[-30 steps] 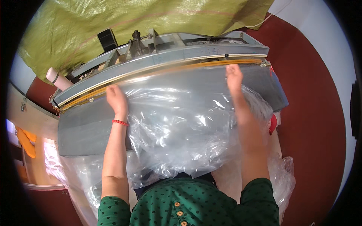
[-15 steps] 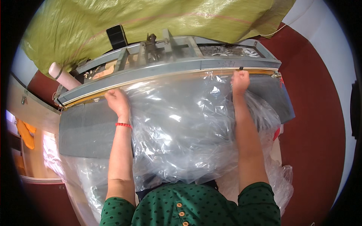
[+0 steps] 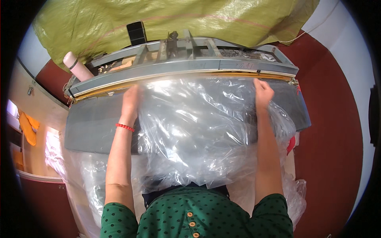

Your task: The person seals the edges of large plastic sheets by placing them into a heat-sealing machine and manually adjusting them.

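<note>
A sheet of clear plastic film (image 3: 190, 119) stretches between my hands over a dark grey work surface (image 3: 95, 123). My left hand (image 3: 130, 101) is closed on the film's far left corner, its fingertips slightly blurred. The far right corner is pinched in my right hand (image 3: 263, 93). Just beyond the film's far edge runs the long yellowish strip (image 3: 238, 74) along the front of a grey metal frame machine (image 3: 158, 74). Toward my body the film hangs down in loose crinkled folds.
More loose film (image 3: 93, 186) hangs at the left and right of the surface. A pink roll (image 3: 78, 64) and a dark phone (image 3: 136, 33) are at the machine's back. Yellow-green sheeting (image 3: 206, 20) covers the area behind. A cabinet door (image 3: 37, 89) stands at left.
Both hands have drawn slightly back from the strip, the left also shifting right. The film's far edge came along with them. My view has shifted a little.
</note>
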`<state>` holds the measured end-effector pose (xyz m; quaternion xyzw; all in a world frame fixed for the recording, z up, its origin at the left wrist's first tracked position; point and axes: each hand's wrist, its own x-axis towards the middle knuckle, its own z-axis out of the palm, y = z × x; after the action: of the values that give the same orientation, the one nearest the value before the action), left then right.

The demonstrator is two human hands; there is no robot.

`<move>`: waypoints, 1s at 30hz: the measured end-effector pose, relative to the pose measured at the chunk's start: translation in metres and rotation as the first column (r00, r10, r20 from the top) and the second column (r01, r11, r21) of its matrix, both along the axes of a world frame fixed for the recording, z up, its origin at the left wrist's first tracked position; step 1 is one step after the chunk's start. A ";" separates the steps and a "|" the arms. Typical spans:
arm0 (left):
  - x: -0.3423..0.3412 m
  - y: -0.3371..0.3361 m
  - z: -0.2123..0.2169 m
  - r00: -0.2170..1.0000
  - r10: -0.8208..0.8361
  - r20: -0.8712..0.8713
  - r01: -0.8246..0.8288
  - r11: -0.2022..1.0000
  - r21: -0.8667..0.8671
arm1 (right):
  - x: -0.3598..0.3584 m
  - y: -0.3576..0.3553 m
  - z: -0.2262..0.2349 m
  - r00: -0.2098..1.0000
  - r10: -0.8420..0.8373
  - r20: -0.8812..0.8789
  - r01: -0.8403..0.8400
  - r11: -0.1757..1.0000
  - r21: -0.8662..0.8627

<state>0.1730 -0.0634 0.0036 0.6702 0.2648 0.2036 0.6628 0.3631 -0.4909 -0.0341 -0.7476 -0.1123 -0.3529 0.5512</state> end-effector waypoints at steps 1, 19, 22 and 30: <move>-0.004 -0.008 0.006 0.997 -0.075 -0.013 0.076 0.997 0.035 | -0.008 -0.015 0.003 0.995 -0.041 0.094 0.047 0.996 -0.069; -0.107 -0.088 0.114 0.867 -0.494 0.062 0.445 0.826 0.346 | -0.176 0.162 0.162 0.482 0.865 -0.137 -0.813 0.383 -0.439; -0.115 -0.084 0.114 0.837 -0.460 0.297 0.126 0.689 0.713 | -0.188 0.179 0.155 0.376 0.894 -0.244 -0.918 0.324 -0.231; -0.124 -0.077 0.103 0.895 -0.244 0.374 -0.294 0.308 0.905 | -0.212 0.219 0.124 -0.014 0.880 -0.476 -0.868 0.225 0.443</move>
<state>0.0493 -0.1399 0.1066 0.8587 -0.0552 0.4777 0.1772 0.1513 -0.2718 0.0897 -0.5725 -0.3501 0.3533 0.6519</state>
